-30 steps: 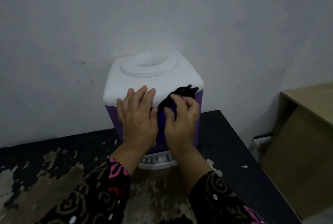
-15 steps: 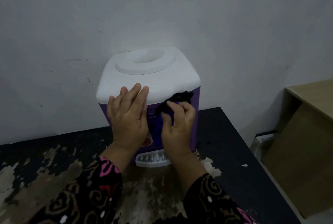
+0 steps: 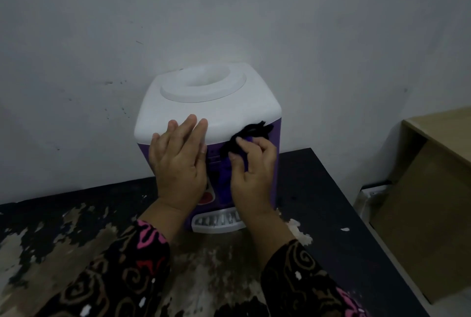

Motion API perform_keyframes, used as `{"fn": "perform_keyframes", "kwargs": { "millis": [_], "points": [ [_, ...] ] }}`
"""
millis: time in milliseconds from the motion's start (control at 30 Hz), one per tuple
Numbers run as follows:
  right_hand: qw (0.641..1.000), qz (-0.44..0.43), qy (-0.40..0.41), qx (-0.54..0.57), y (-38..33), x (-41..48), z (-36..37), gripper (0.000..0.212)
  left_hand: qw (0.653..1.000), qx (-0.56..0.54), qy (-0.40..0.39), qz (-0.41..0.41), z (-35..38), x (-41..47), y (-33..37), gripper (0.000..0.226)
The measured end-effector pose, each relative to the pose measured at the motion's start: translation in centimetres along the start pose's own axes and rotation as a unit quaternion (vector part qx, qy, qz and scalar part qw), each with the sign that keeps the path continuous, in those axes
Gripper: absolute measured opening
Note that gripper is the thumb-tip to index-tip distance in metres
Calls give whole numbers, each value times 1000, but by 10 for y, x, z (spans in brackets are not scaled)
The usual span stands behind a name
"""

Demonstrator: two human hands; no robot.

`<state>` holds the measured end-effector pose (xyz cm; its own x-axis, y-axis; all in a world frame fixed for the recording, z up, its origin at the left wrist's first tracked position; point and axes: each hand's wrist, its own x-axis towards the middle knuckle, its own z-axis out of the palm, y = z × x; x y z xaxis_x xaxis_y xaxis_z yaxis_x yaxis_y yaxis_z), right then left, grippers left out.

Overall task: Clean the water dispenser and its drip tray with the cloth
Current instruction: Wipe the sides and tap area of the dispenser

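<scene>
A small water dispenser (image 3: pixel 216 102) with a white top and purple body stands on the table against the wall. Its white drip tray (image 3: pixel 216 223) juts out at the bottom front, partly hidden by my wrists. My left hand (image 3: pixel 179 163) lies flat with straight fingers on the dispenser's front left, fingertips over the white top's edge. My right hand (image 3: pixel 252 166) grips a black cloth (image 3: pixel 251 133) and presses it against the upper right of the purple front. The front panel and taps are mostly hidden behind both hands.
The black table (image 3: pixel 331 214) has worn, peeling paint in front of the dispenser. A light wooden cabinet (image 3: pixel 433 189) stands to the right of the table, with a white socket strip (image 3: pixel 374 192) in the gap. The grey wall (image 3: pixel 229 11) is right behind.
My right hand with the cloth has slid down from the white top's edge onto the purple front and shifted right. My left hand has stayed flat on the front left.
</scene>
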<state>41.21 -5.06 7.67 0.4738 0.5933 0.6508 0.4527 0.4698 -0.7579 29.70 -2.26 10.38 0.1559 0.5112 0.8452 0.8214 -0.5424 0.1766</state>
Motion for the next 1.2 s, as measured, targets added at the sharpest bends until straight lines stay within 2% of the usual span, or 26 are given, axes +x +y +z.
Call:
{"fn": "perform_keyframes", "kwargs": {
  "millis": [67,167,200,233,300,400,467,533,600,667,733,833,900,1000,1067,1133,1200],
  "points": [
    [998,49,15,31,8,8,-10,26,1000,1,-2,-2,-1,0,2,37],
    [980,172,81,53,11,39,-26,28,1000,1,-8,-3,-1,1,2,38],
    [977,185,97,51,9,48,-26,28,1000,2,-10,-4,-1,1,2,38],
    [978,172,106,43,4,53,-24,28,1000,4,-11,-5,-2,1,3,38],
    [991,93,99,2,-10,49,-13,28,1000,6,-11,-6,-3,1,2,38],
    [997,-29,16,-68,-19,12,6,26,1000,-19,-6,-1,-8,4,-2,39],
    [993,-71,-36,-92,-10,-7,6,26,999,-38,-8,4,-12,7,-7,39],
    [996,-38,-38,-69,0,-9,0,25,999,-35,-12,-15,-18,8,-13,38],
    [999,21,-12,-28,-1,-5,-1,22,997,-20,-25,-63,-21,5,-18,43],
    [999,39,22,-30,-10,-6,6,21,993,-29,-42,-110,-22,1,-20,50],
    [998,-5,10,-66,-22,-13,18,21,990,-39,-53,-122,-22,-3,-24,50],
    [975,-108,-81,-179,-23,-27,31,23,993,-32,-50,-97,-23,-5,-31,49],
    [974,-100,-91,-180,-17,-30,28,27,993,-35,-53,-98,-26,-5,-36,49],
    [996,23,-4,-83,-19,-18,14,23,992,-44,-52,-108,-29,-3,-39,47],
    [996,45,55,-59,-27,-7,16,22,992,-44,-44,-108,-27,-2,-38,46],
    [995,-7,38,-93,-33,-8,27,22,991,-49,-46,-118,-24,-3,-36,46],
    [983,-83,-28,-162,-31,-18,38,23,989,-54,-50,-125,-22,-6,-36,46]
  ]
}}
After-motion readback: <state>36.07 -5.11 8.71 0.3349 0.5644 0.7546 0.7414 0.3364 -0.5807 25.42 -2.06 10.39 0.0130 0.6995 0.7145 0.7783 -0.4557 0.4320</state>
